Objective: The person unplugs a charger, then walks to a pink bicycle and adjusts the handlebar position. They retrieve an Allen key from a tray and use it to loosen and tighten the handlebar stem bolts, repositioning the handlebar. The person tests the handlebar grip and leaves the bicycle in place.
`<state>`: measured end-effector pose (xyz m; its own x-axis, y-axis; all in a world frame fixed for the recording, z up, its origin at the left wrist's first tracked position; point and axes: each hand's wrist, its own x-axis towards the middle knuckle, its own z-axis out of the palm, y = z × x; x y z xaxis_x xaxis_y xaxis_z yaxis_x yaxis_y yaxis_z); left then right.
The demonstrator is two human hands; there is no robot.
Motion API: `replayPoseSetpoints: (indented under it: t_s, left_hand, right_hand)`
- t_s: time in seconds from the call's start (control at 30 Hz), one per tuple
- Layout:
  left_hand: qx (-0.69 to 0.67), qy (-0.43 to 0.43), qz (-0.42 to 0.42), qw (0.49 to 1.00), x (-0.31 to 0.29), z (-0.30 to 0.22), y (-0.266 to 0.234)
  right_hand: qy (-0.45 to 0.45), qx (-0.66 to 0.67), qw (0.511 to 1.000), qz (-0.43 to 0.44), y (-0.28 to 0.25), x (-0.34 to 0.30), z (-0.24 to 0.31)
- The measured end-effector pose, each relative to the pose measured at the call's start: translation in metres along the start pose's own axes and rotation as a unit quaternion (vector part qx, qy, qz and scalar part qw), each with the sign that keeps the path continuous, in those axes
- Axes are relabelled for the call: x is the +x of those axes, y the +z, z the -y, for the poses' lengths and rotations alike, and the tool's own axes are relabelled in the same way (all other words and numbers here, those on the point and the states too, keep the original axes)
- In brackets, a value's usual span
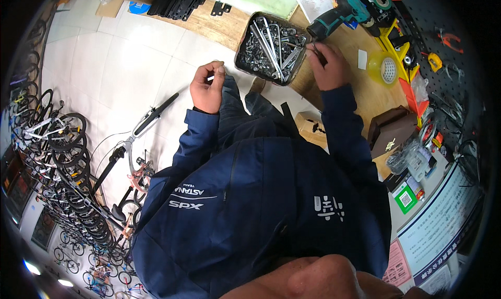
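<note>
A dark rectangular tin (241, 64) full of bolts, small hardware and several wrenches (269, 42) sits at the near edge of the wooden bench, partly over the edge. Left of it, my left hand (207, 90) is raised above the floor. Its thumb and index finger are pinched together, and anything between them is too small to make out. At the tin's right rim is my right hand (330, 68), its fingers curled with the tips close to the rim. What those fingers grip, if anything, is hidden. A teal and black cordless drill (342, 14) lies just beyond this hand.
On the bench (219, 27) are black metal strips (175, 4), a clear tape roll (383, 68) and a brown box (389, 129). A pegboard (443, 17) with tools stands at right. A bicycle frame (138, 132) and rows of bicycles (73, 179) occupy the left.
</note>
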<state>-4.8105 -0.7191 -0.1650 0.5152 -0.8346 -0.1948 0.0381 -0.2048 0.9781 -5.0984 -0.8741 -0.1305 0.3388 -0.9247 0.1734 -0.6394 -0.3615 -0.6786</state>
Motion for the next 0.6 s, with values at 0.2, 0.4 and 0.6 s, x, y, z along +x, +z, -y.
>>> replayPoseSetpoints:
  t_s: [0.2, 0.4, 0.6]
  left_hand:
    - [-0.014, -0.072, 0.014, 0.997, -0.027, 0.017, 0.004]
    - [-0.048, -0.083, 0.029, 0.995, -0.041, 0.008, 0.008]
    - [-0.082, -0.070, 0.019, 0.994, -0.035, 0.001, 0.016]
  right_hand:
    - [-0.059, -0.055, 0.993, 0.080, 0.007, 0.039, 0.011]
    - [-0.096, -0.025, 0.994, 0.055, 0.009, 0.052, 0.049]
    - [-0.111, 0.039, 0.993, 0.019, -0.007, 0.049, 0.080]
